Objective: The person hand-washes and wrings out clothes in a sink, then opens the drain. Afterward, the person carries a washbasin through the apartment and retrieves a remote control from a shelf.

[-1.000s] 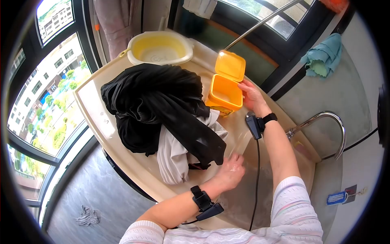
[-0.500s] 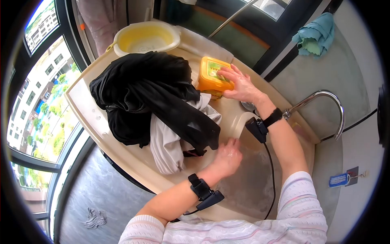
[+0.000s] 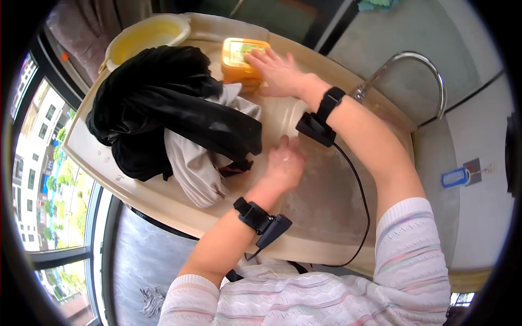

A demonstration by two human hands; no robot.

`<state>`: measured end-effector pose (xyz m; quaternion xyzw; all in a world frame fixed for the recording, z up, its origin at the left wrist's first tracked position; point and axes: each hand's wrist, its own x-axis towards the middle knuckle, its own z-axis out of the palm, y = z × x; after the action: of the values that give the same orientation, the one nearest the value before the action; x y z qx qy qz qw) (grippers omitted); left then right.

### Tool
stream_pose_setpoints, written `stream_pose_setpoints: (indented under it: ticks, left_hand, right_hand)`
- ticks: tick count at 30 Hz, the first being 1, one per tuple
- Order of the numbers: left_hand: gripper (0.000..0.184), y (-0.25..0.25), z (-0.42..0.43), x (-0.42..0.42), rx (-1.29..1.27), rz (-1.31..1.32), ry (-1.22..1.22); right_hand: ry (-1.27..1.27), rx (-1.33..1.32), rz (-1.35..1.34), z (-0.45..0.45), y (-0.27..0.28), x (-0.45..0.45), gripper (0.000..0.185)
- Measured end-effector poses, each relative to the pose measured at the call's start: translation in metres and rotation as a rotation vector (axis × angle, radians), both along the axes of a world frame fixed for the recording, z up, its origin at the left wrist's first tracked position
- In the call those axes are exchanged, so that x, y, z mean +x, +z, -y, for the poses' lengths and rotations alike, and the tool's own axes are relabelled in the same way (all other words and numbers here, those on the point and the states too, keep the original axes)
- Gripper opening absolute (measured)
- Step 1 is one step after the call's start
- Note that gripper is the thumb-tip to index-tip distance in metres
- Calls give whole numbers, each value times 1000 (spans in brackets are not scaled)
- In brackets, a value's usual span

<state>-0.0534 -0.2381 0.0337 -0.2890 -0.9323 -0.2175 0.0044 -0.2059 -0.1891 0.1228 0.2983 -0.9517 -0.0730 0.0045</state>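
My right hand [image 3: 280,73] rests with stretched, spread fingers on the lid of an orange-yellow plastic box [image 3: 239,68] on the sink's far ledge. My left hand [image 3: 286,163] is closed, its fingers bent down at the ledge beside the basin; its fingertips are blurred, and whatever they hold is hidden. To its left lies a heap of black cloth [image 3: 157,103] over pale grey cloth [image 3: 187,168]. The end of a black sleeve or leg hangs close to the left hand.
A yellow basin [image 3: 147,41] stands at the back left of the beige sink [image 3: 244,239]. At the right, a chrome faucet [image 3: 443,89] arches over. A black cable [image 3: 359,187] runs from my right wrist device. A blue brush [image 3: 455,178] hangs on the wall.
The view has turned and shifted, so the sink's contents appear higher and farther left. My right hand lies farther over the box lid. My left hand stays by the ledge.
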Motion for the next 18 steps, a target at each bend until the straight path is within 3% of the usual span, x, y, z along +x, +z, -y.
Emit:
stream_pose_setpoints:
  ticks: [3,6,8,10,11,13,18]
  left_hand:
    - [19,3,0,-1,-103,38,-10]
    - [27,3,1,-5,-88,33,-35]
    - [34,1,2,-6,-37,11,-43]
    - [33,4,3,-5,-3,28,-49]
    - [32,7,3,-4,29,42,-39]
    - [32,9,4,-4,16,12,-31]
    - [32,3,11,-8,60,-19,-62]
  right_hand:
    - [-11,-91,12,-14,20,34,73]
    - [82,-179,188,-44,51,81,55]
    - [94,-159,169,-76,59,120,49]
    - [12,-210,430,-102,78,161,45]
    - [-8,-149,313,-123,70,185,41]
    - [-1,-224,331,-160,54,229,42]
    - [-290,-289,574,-225,7,353,42]
